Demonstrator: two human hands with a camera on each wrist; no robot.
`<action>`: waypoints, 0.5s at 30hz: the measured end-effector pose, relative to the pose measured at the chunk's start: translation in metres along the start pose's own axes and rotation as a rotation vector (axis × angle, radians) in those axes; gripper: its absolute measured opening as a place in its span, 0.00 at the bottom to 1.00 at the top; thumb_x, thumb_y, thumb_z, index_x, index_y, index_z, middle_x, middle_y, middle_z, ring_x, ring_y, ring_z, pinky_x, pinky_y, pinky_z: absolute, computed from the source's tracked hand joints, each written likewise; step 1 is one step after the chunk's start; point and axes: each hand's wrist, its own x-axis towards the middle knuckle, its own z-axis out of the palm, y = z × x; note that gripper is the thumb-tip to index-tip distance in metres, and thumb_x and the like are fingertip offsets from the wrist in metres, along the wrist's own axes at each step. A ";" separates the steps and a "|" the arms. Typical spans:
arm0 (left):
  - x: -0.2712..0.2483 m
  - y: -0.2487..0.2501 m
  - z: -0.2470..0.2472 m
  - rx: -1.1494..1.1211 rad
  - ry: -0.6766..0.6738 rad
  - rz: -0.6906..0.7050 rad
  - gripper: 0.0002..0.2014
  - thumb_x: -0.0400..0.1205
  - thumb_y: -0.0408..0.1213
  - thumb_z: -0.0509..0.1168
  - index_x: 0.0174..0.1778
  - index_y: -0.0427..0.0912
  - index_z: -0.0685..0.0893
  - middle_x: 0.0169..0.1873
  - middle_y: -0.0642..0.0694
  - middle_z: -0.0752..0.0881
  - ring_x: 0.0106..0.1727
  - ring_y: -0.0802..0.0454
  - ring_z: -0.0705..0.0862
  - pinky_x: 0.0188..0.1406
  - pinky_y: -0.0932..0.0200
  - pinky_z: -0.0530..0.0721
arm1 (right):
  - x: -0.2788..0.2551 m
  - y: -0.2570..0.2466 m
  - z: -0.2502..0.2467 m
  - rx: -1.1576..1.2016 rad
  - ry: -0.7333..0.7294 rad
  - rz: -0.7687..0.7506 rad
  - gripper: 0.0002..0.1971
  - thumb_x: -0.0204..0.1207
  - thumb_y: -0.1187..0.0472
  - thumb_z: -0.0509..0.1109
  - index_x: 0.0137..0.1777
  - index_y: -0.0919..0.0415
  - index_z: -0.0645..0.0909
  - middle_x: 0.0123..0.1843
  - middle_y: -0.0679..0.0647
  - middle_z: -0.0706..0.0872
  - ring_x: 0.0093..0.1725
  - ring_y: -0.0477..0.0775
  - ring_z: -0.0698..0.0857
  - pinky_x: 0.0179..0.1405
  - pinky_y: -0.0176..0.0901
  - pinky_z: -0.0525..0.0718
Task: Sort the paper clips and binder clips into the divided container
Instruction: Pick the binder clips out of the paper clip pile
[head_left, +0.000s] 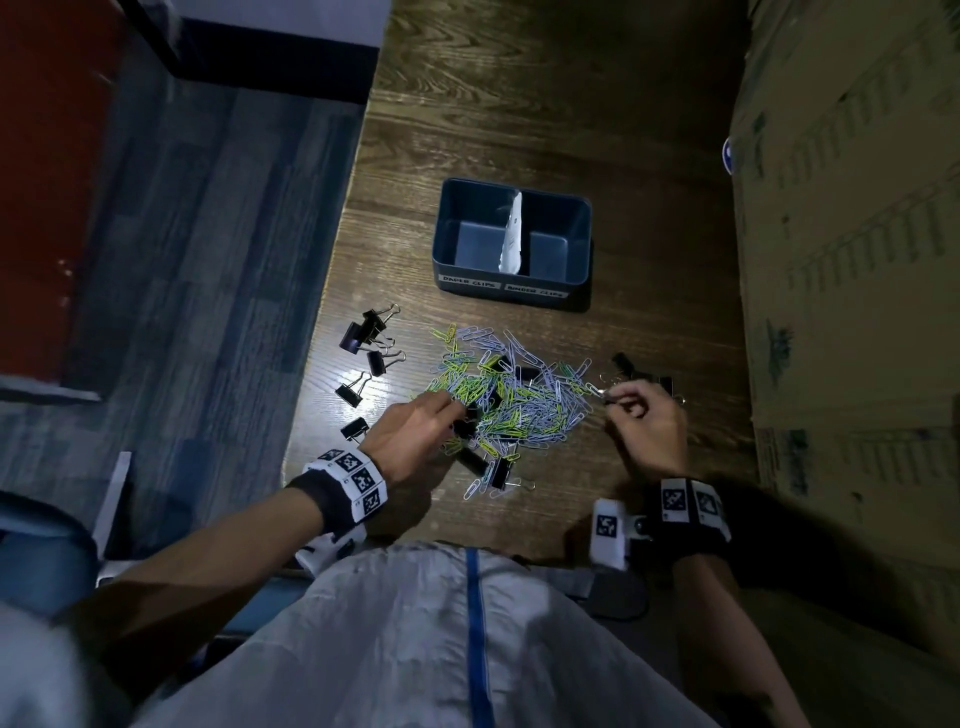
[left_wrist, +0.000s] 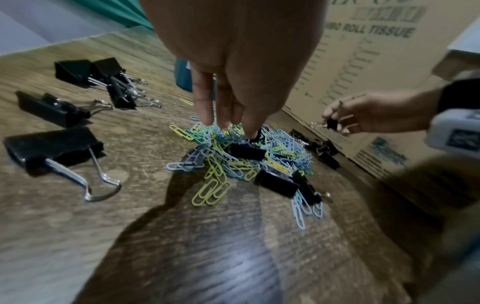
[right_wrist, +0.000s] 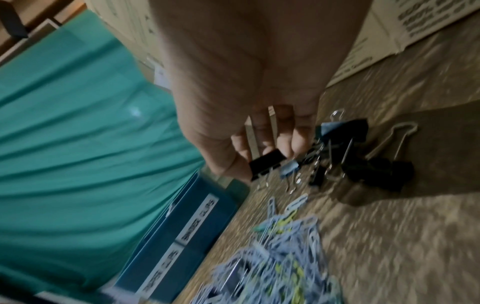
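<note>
A blue divided container (head_left: 447, 228) stands on the wooden table, a white divider down its middle; its front labels read paper clips on the left and binder clips on the right. In front of it lies a pile of blue and yellow-green paper clips (head_left: 519, 400) mixed with black binder clips. My left hand (head_left: 452, 410) reaches down into the pile's left side, its bunched fingertips (left_wrist: 249, 127) pinching a small black binder clip (left_wrist: 256, 138). My right hand (head_left: 618, 397) hovers at the pile's right edge and pinches another small black binder clip (right_wrist: 265, 162).
Several larger binder clips (head_left: 371, 338) lie left of the pile near the table's left edge. More binder clips (right_wrist: 363, 156) sit to the right, beside a tall cardboard box (head_left: 852, 260) that walls off the table's right side.
</note>
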 end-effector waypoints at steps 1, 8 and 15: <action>0.000 0.003 0.003 0.042 -0.006 0.041 0.15 0.78 0.34 0.72 0.59 0.41 0.79 0.49 0.44 0.82 0.45 0.47 0.83 0.30 0.56 0.85 | 0.004 0.005 -0.004 -0.036 0.041 -0.001 0.10 0.71 0.70 0.75 0.48 0.56 0.89 0.50 0.50 0.86 0.47 0.46 0.83 0.45 0.28 0.74; -0.004 0.021 0.032 0.205 -0.193 0.219 0.17 0.77 0.41 0.70 0.61 0.43 0.78 0.54 0.45 0.80 0.46 0.51 0.80 0.34 0.57 0.86 | 0.017 0.037 -0.015 -0.199 0.266 0.159 0.11 0.75 0.72 0.72 0.54 0.59 0.86 0.60 0.62 0.81 0.65 0.67 0.77 0.60 0.46 0.72; 0.007 0.035 0.033 0.254 -0.294 0.156 0.19 0.77 0.32 0.68 0.65 0.39 0.76 0.59 0.41 0.81 0.52 0.48 0.80 0.38 0.55 0.85 | 0.013 0.047 -0.006 -0.325 0.232 0.193 0.14 0.74 0.69 0.75 0.59 0.58 0.84 0.65 0.62 0.78 0.68 0.66 0.75 0.65 0.56 0.74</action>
